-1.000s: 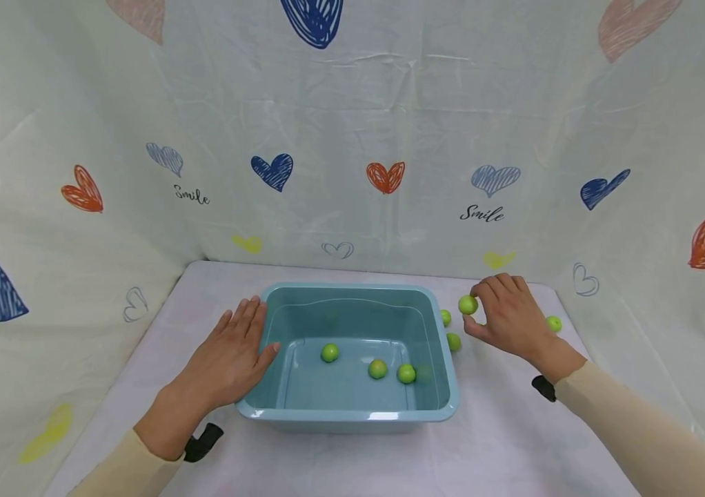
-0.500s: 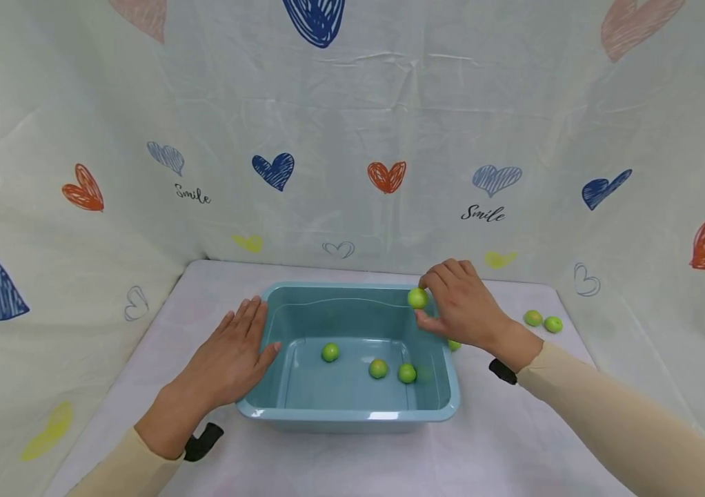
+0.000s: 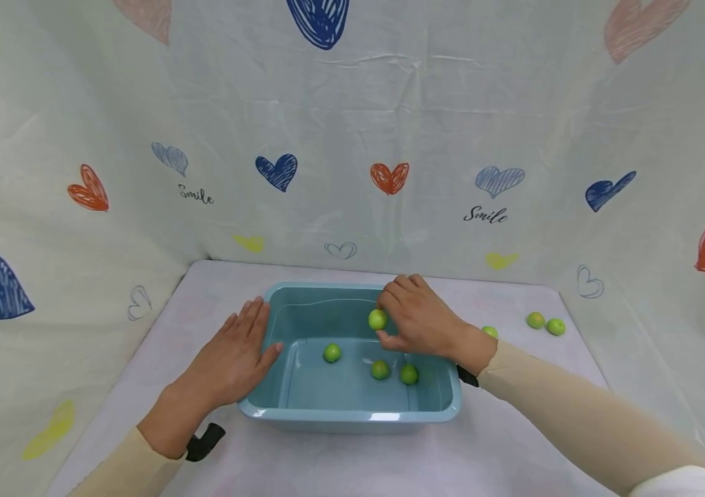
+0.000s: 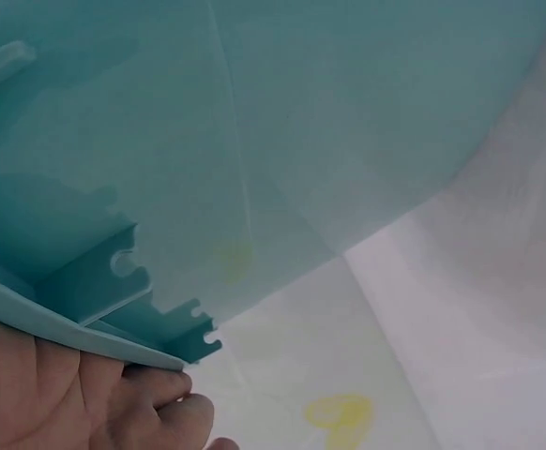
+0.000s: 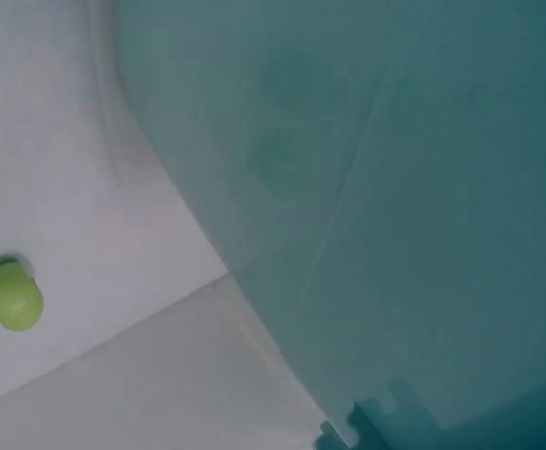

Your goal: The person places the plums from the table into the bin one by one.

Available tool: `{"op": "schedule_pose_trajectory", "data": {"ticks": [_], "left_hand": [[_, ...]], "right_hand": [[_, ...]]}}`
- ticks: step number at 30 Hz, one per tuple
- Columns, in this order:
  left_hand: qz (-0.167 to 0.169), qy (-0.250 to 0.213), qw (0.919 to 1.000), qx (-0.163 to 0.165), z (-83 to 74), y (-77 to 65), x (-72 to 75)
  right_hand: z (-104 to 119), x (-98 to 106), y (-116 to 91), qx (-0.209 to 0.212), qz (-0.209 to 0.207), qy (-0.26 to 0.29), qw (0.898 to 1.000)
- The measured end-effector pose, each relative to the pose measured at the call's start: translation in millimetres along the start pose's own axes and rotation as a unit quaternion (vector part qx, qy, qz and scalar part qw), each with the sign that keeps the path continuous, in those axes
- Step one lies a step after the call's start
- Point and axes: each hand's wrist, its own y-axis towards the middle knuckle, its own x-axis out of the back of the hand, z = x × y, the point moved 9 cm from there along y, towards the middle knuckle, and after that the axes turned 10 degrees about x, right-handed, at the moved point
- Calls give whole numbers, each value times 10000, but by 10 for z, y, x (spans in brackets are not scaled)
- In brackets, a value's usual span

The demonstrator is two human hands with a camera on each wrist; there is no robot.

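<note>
My right hand [image 3: 421, 319] pinches a small round green fruit [image 3: 377, 319] between thumb and fingertips, above the inside of a light blue plastic basin [image 3: 352, 416]. Below it, on the basin floor, lie three more such fruits, one of them the leftmost green fruit [image 3: 332, 353]. At the basin's left side my left hand [image 3: 228, 355] rests along the rim with its fingers stretched out. Close up in the left wrist view, the palm [image 4: 38, 394] lies against the outside of the rim. The right wrist view shows the basin wall [image 5: 395, 234] but no fingers.
Right of the basin, on the white-covered table [image 3: 514, 393], two green fruits lie side by side, one being the far-right fruit [image 3: 555, 326]. Another fruit [image 3: 490, 332] shows partly behind the right forearm. A white curtain [image 3: 340, 103] printed with hearts stands behind the table.
My right hand has carried its green fruit leftward from beside the basin, across the right rim and over the inside. The left hand has stayed at the left rim.
</note>
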Motion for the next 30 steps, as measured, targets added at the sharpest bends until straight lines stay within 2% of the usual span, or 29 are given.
{"op": "schedule_pose_trajectory", "data": {"ticks": [10, 21, 30], "left_hand": [[-19, -39, 10000, 18, 3, 3, -11], [-4, -51, 10000, 19, 5, 7, -10], [-18, -91, 10000, -15, 12, -2, -16]], "right_hand": [[53, -199, 6, 74, 216, 121, 9997], [48, -271, 17, -86, 409, 149, 9990], [40, -268, 10, -131, 291, 139, 9994]]}}
